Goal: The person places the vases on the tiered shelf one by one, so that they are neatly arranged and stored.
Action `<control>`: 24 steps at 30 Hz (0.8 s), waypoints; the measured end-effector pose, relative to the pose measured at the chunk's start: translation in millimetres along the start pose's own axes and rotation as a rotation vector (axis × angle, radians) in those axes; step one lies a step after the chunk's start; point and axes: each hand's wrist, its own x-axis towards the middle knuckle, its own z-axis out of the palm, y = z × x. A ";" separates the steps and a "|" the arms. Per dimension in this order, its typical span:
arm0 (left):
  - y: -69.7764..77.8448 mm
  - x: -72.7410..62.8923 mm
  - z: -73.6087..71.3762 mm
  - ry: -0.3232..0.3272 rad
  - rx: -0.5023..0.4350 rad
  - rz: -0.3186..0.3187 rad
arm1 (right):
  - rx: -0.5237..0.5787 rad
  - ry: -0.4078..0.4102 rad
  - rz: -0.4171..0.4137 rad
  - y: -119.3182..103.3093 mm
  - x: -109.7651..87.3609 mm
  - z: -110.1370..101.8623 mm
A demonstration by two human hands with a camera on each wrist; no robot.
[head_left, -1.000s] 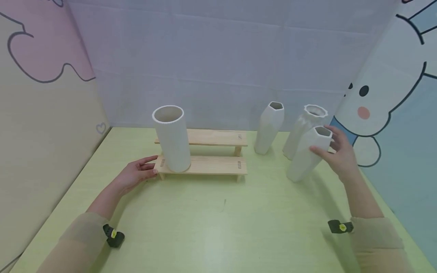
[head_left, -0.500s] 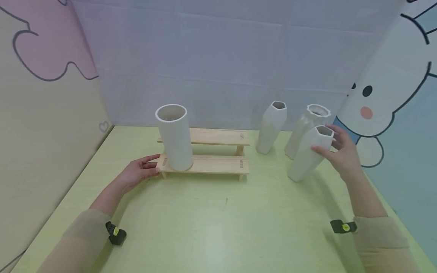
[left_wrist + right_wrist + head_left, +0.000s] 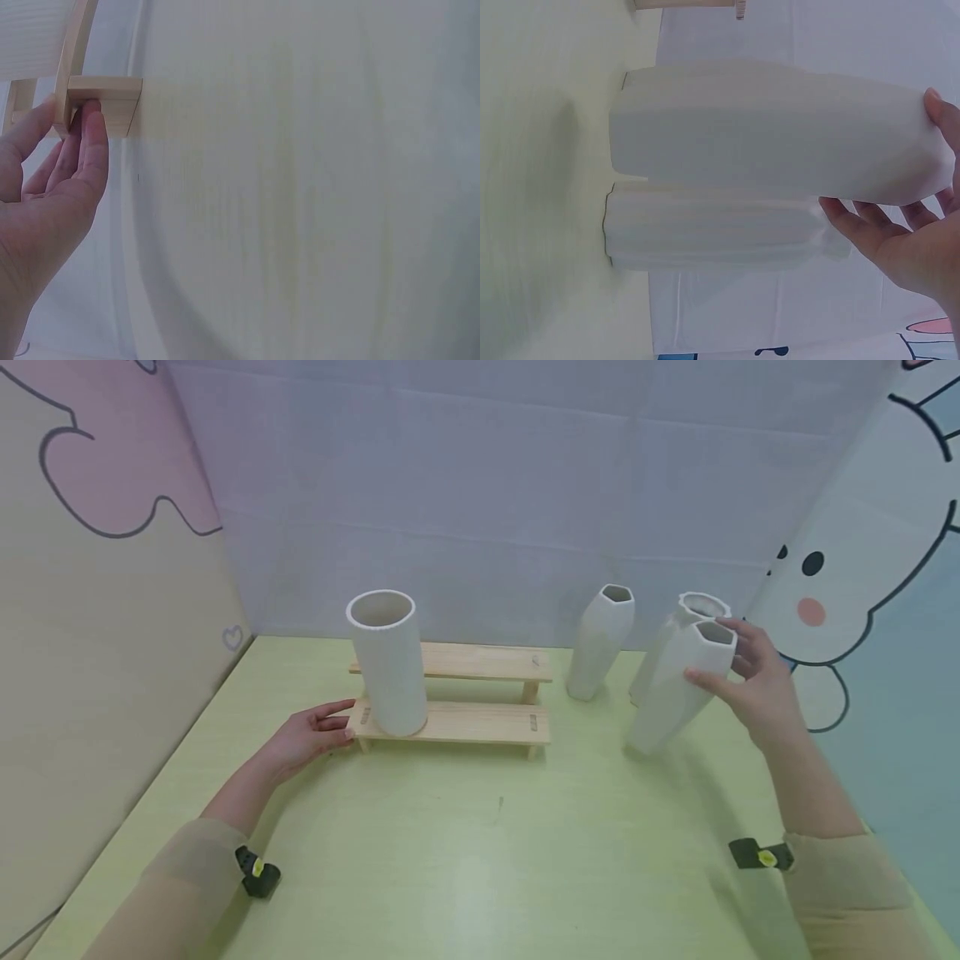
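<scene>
My hands are well apart, each with its own hold. At three o'clock on the table, the right hand grips the faceted vase just below its mouth, thumb on the near side and fingers on the far side; I take that high hold as a way to leave the base unobstructed. Whether that base touches the table I can't tell, as its lower edge is soft in the head view. At eight o'clock, the left hand pinches the end of the stepped wooden stand, thumb above the board and fingers under it beside the leg, which looks like steadying. The cylindrical vase stands on the lower step at its nine o'clock end, so its weight likely helps there. From the held vase, the ruffled vase stands close behind at twelve, and the slim vase at ten.
</scene>
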 end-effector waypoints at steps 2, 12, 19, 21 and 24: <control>-0.7 0.8 -0.1 0.000 -0.001 -0.001 | 0.016 0.008 -0.014 -4.8 0.8 -0.3; -5.0 3.3 -2.6 -0.007 0.001 0.004 | 0.056 -0.008 -0.043 -38.7 5.2 -2.3; -5.1 3.1 -3.0 -0.015 0.001 0.013 | 0.178 -0.024 -0.099 -57.7 7.3 2.3; -5.1 3.2 -3.0 -0.016 0.003 0.015 | 0.185 -0.032 -0.121 -63.2 8.0 4.1; -5.2 3.4 -3.4 -0.018 0.004 0.015 | 0.204 -0.043 -0.148 -73.0 9.5 7.6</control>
